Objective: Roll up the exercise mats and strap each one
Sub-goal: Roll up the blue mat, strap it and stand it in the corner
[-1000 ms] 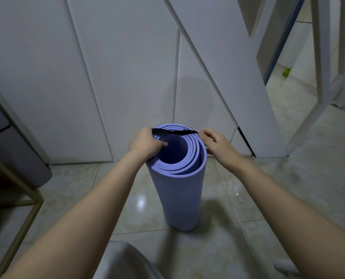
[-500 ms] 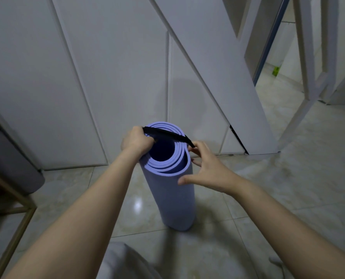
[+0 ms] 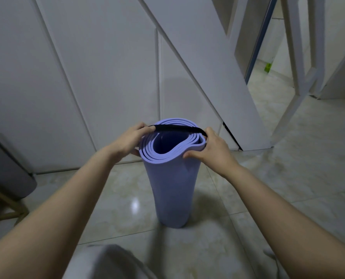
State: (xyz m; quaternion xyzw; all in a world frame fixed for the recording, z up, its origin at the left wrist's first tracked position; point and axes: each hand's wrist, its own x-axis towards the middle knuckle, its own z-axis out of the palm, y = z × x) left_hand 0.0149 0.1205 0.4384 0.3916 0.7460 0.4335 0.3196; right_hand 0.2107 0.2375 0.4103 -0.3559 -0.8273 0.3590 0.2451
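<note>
Setting: white panelled doors (image 3: 83,73) fill the background, with pale tiled floor (image 3: 278,178) below them. A grey object (image 3: 6,170) sits at far left, well apart from the work.

Mat (image 3: 171,188): purple, rolled, standing on end on the floor just in front of the doors, between the two forearms. The coil is loose at the top. The layers gape on the right side and the outer edge bulges out. Judgement: standing it on end lets the floor carry the weight and frees both hands for the strap.

Left hand (image 3: 130,140): at the left rim of the roll. Its fingers (image 3: 145,128) are curled and pinch the strap's left end. The palm lies close against the roll's side, probably to steady it.

Right hand (image 3: 212,150): at the right rim. Its fingers are curled on the strap's right end. The thumb (image 3: 187,155) lies flat on the outer layer near the top, which I read as pinning the loose edge so the coil does not spring open.

Strap (image 3: 177,128): black and narrow, pulled taut across the open top from hand to hand. It is not yet around the roll. Closed loop or single band: cannot tell.

Step judged: rolling is done for this mat and strapping is just starting. The next move calls for spreading the strap and working it down over the rim onto the body. Risks: the coil unwinds if the thumb lifts, or the upright roll tips.
</note>
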